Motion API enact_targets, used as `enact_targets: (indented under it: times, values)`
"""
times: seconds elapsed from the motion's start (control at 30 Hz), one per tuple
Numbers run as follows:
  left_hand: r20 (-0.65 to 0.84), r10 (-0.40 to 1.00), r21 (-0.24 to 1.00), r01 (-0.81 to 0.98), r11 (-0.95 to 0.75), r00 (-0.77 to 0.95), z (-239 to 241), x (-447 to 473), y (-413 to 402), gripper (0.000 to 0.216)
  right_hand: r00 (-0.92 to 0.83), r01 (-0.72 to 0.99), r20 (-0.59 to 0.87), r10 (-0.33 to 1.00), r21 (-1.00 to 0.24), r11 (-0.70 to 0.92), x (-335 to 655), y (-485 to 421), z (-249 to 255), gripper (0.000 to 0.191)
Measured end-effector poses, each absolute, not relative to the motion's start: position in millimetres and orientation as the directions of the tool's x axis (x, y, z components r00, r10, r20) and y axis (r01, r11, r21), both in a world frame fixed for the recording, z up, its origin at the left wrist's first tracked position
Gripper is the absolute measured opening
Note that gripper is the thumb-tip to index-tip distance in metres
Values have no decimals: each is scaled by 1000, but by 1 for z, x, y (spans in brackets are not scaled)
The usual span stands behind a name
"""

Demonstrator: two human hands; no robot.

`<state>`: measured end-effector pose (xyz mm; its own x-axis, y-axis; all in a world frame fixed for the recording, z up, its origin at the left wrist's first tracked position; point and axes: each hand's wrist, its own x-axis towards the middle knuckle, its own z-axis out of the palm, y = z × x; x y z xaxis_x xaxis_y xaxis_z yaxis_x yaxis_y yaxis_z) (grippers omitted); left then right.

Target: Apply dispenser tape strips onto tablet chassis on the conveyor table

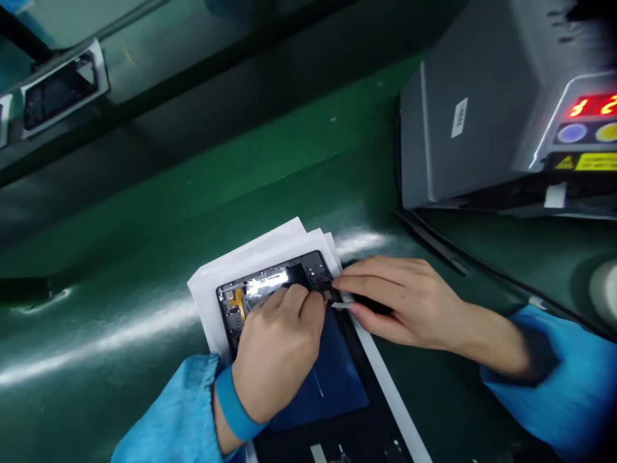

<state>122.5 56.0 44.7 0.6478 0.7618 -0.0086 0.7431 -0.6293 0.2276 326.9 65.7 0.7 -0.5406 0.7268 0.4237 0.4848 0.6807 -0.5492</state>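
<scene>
An opened tablet-like device [332,386] lies on white sheets, its inner parts showing: a shiny silver-black section, an orange flex cable [238,302] and a dark blue panel. My left hand [284,347], with a blue band at the wrist, is curled over the upper middle of the device. Its fingertips are hidden beneath it. From the right, my right hand [405,299] reaches to the device's edge with its fingers stretched and the thumb apart from them. A small white strip [341,305] touches or lies by the thumb tip; I cannot tell whether it is gripped.
White sheets [205,273] lie under the device on the green work surface [144,218]. A grey machine [482,116] with a red display stands at the upper right, a dark cable [506,283] below it. Another device [60,93] rests on a raised ledge at the upper left.
</scene>
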Motion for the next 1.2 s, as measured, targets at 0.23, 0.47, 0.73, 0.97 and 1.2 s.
enact_targets:
  times: [0.23, 0.47, 0.73, 0.97, 1.2]
  values:
    - [74, 779, 263, 742, -617, 622, 40, 122, 56, 15, -552, 488, 385, 740, -571, 661, 328, 65, -2, 19]
    - [137, 781, 273, 735, -620, 609, 37, 125, 57, 13, -556, 496, 384, 737, -558, 665, 327, 66, -3, 20]
    - [130, 790, 288, 740, -608, 599, 37, 126, 59, 16, -557, 501, 378, 740, -557, 662, 325, 66, -5, 20]
    - [140, 795, 278, 747, -604, 591, 38, 127, 58, 14, -561, 495, 367, 742, -570, 656, 324, 67, -5, 20]
    - [109, 787, 275, 743, -611, 607, 39, 128, 58, 15, -552, 477, 390, 737, -577, 663, 325, 67, -4, 19]
